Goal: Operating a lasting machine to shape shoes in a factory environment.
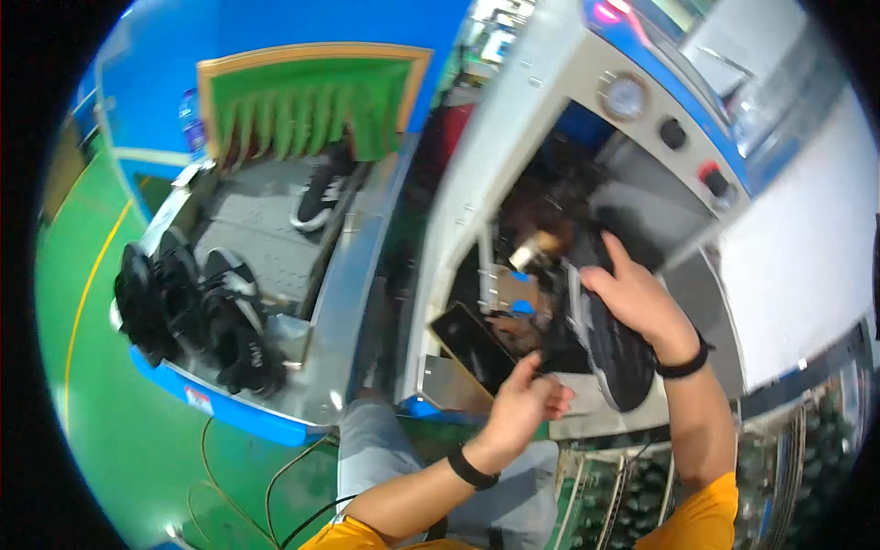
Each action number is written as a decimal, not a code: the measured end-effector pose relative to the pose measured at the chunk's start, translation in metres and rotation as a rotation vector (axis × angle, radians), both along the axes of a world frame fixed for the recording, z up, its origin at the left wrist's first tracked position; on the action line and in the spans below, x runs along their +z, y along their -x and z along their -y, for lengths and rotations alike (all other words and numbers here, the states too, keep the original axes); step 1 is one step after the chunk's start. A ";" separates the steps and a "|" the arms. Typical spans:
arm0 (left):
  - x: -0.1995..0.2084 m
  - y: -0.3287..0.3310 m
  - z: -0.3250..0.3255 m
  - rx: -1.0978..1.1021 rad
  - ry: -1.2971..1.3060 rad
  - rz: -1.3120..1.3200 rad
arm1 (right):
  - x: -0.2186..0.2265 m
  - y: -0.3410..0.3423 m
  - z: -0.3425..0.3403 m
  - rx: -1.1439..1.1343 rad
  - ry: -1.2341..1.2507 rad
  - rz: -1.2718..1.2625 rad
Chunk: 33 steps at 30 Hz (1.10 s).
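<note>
A black shoe (616, 353) with a white sole edge is in my right hand (637, 298), thumb and fingers closed over its upper end. It hangs tilted in front of the opening of a light-coloured machine (440, 275). Lower and to the left is my left hand (527, 403), apart from the shoe, its fingers curled in. Whether anything small sits between those fingers I cannot make out. Close to it leans a flat black rectangular thing (472, 335) with a gold-coloured edge. Inside the opening are blurred metal parts (518, 289) with blue patches.
At left, several black shoes (197, 312) stand at the end of a grey conveyor (266, 220). Another black shoe (321, 192) lies by a green fringed curtain (312, 105). The machine carries a round gauge (625, 95) and a red knob (712, 179). Cables (270, 486) trail over the green floor.
</note>
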State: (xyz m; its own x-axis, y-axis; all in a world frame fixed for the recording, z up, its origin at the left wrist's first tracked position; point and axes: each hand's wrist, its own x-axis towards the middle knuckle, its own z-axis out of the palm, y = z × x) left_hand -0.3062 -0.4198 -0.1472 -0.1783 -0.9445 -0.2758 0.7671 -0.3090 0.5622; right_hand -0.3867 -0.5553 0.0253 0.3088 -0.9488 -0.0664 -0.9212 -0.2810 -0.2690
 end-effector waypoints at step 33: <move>-0.051 -0.026 -0.147 -0.645 -0.019 -0.009 | -0.078 0.140 -0.287 0.427 -0.003 0.584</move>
State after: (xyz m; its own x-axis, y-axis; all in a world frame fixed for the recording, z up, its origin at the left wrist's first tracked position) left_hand -0.2802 -0.2726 -0.1978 -0.7114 -0.6415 -0.2871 0.4286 -0.7197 0.5462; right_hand -0.5269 -0.2679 -0.0529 0.6385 -0.7374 0.2204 -0.4365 -0.5829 -0.6854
